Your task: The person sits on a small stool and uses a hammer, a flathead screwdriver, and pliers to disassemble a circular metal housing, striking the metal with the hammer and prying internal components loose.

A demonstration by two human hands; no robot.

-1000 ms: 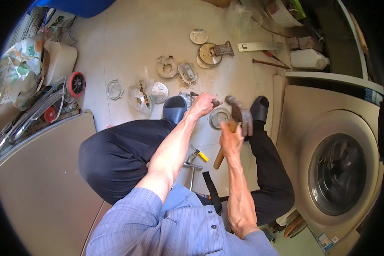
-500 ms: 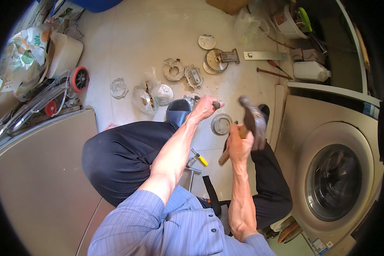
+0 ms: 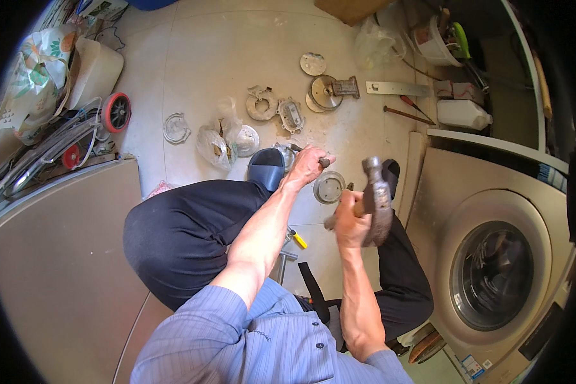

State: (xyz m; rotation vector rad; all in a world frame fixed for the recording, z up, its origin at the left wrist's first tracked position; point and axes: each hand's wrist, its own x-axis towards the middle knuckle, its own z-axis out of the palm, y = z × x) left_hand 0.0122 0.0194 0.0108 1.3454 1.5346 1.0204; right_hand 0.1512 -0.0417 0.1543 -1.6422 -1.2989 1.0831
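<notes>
My left hand [image 3: 306, 168] is closed round a dark metal chisel [image 3: 324, 162], its blunt end facing my right hand. The chisel's far end reaches toward a silvery metal part [image 3: 284, 151] beside my blue slipper [image 3: 266, 169]; my hand partly hides that part. Raised to the right, my right hand [image 3: 352, 221] grips a claw hammer [image 3: 377, 198] by its wooden handle. The hammer head is apart from the chisel and slightly blurred. On the floor between both hands lies a round metal disc [image 3: 329, 187].
Ahead lie a ring-shaped casting [image 3: 260, 104], a gasket-like plate [image 3: 290, 115], a pulley-like wheel [image 3: 324, 93] and a plastic bag [image 3: 215, 148]. A yellow-handled screwdriver [image 3: 298, 239] is near my lap. A washing machine [image 3: 493, 243] stands right, a folded trolley [image 3: 51, 150] left.
The hammer has tilted more upright and swung slightly right and down with my right hand. My left hand stays on the chisel, nearly in place.
</notes>
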